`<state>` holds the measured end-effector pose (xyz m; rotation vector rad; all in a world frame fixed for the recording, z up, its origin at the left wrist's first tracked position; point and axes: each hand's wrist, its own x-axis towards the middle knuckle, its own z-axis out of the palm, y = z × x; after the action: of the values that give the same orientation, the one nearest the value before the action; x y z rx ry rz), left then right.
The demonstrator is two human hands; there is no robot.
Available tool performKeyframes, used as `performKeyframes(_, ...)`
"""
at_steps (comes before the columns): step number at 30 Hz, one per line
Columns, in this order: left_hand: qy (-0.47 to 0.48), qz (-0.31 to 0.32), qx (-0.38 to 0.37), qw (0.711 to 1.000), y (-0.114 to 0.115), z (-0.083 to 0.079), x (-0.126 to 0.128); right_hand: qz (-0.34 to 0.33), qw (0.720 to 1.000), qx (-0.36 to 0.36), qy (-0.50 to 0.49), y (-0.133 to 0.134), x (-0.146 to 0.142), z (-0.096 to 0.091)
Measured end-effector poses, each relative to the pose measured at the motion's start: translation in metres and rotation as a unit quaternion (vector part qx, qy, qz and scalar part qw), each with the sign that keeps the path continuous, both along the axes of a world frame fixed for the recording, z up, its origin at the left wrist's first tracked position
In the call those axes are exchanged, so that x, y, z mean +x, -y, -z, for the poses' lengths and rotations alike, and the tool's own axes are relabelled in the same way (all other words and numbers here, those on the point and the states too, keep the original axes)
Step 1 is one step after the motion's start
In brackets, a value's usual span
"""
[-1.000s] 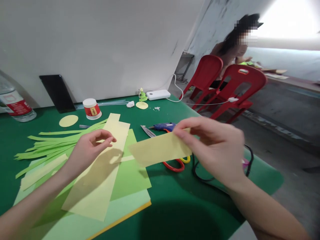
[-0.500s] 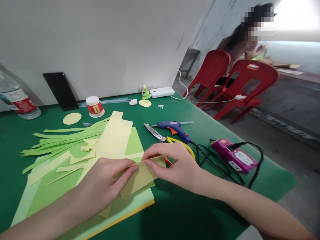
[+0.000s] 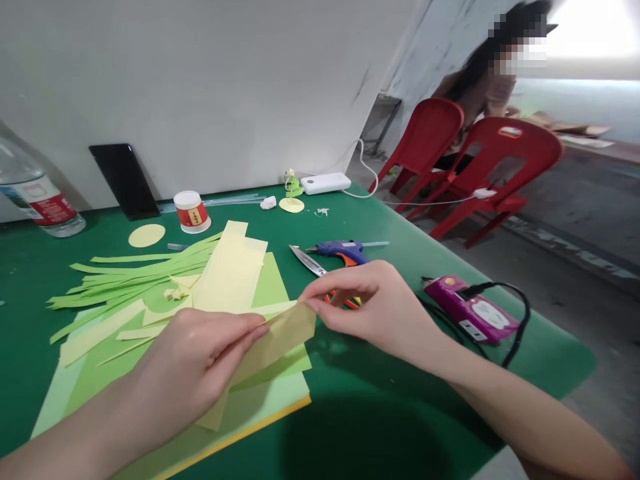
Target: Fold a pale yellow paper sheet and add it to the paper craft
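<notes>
A pale yellow paper strip [image 3: 280,333] is stretched between my hands, above a stack of green and yellow paper sheets [image 3: 270,403]. My left hand [image 3: 200,360] pinches its upper edge near the middle, thumb against fingers. At the strip's right end, my right hand [image 3: 367,307] pinches the corner between thumb and fingertips. Under the hands lie more yellow paper pieces [image 3: 233,273] and a bundle of green paper strips [image 3: 150,273]. Scissors [image 3: 306,260] lie just behind my right hand, their handles partly hidden by it. A blue glue gun [image 3: 340,249] rests beyond them.
A purple power box [image 3: 473,310] with a black cable sits at the right. Along the back stand a water bottle [image 3: 43,200], a black phone [image 3: 125,180], a paper cup [image 3: 192,213] and a white power strip [image 3: 326,183]. Another person sits beyond red chairs [image 3: 510,160].
My right hand has slid right and slightly up to the strip's end corner. My left hand has shifted a little left, and the strip is now tilted more upward to the right.
</notes>
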<state>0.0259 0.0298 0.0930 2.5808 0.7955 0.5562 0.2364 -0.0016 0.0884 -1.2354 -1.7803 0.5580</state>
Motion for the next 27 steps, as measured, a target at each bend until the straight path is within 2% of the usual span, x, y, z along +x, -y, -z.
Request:
performKeyframes(5,-0.038,-0.006,-0.023,0.999,-0.001,0.002,-0.003,0.01,0.999,-0.02,0.042,-0.008,0.004,0.007)
performKeyframes(10,-0.11,-0.043,-0.139,0.983,-0.004,0.01,-0.016,0.067,0.997,-0.005,0.039,-0.025,0.015,0.018)
performKeyframes(12,-0.141,-0.049,-0.184,0.971,-0.009,0.014,-0.021,0.035,0.999,-0.035,0.024,-0.027,0.011,0.022)
performKeyframes(14,-0.148,-0.053,-0.209,0.965,-0.015,0.019,-0.024,-0.044,0.994,-0.096,0.02,-0.025,0.0,0.028)
performKeyframes(16,-0.148,-0.055,-0.235,0.959,-0.022,0.022,-0.026,-0.111,0.98,-0.165,0.015,-0.021,-0.013,0.038)
performKeyframes(18,-0.158,-0.058,-0.255,0.952,-0.03,0.023,-0.029,-0.133,0.965,-0.227,-0.004,-0.02,-0.023,0.051)
performKeyframes(20,-0.164,-0.086,-0.239,0.953,-0.041,0.022,-0.034,-0.132,0.95,-0.282,-0.032,-0.021,-0.028,0.063)
performKeyframes(22,-0.145,-0.162,-0.183,0.959,-0.058,0.019,-0.039,-0.123,0.936,-0.325,-0.058,-0.023,-0.029,0.072)
performKeyframes(27,-0.035,-0.31,-0.036,0.949,-0.121,0.014,-0.04,-0.12,0.919,-0.367,-0.085,-0.026,-0.029,0.077)
